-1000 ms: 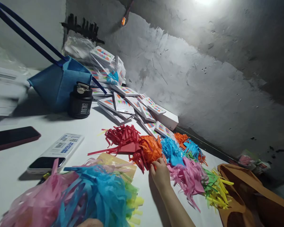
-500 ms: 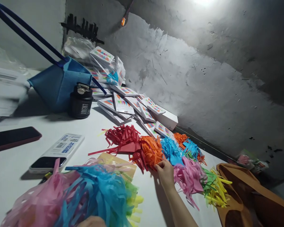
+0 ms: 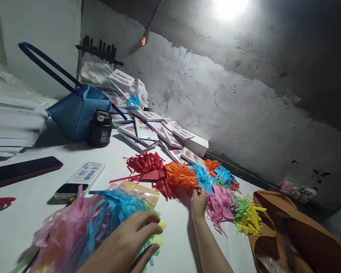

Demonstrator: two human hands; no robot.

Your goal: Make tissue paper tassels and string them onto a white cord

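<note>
My left hand (image 3: 136, 235) lies flat, fingers stretched, on a bundle of pink, blue and yellow-green paper tassels (image 3: 82, 227) at the near edge. My right hand (image 3: 199, 201) reaches forward and pinches the edge of a blue tassel (image 3: 204, 177), right beside an orange tassel (image 3: 180, 176). A red tassel (image 3: 144, 168) lies to the left of the orange one. Pink (image 3: 220, 201) and yellow-green tassels (image 3: 247, 218) lie to the right of my right hand. All rest on a white table (image 3: 28, 204).
White printed boxes (image 3: 156, 129) are heaped against the grey wall. A blue bag (image 3: 76, 112), a black jar (image 3: 100, 129), a power bank (image 3: 79, 180), a dark phone (image 3: 19, 170) and stacked white sheets (image 3: 11, 125) sit left. A brown bag (image 3: 290, 235) lies right.
My left hand has come into view and settled on the near tassel bundle. My right hand has shifted right from the orange tassel to the blue one. The view has tilted down slightly.
</note>
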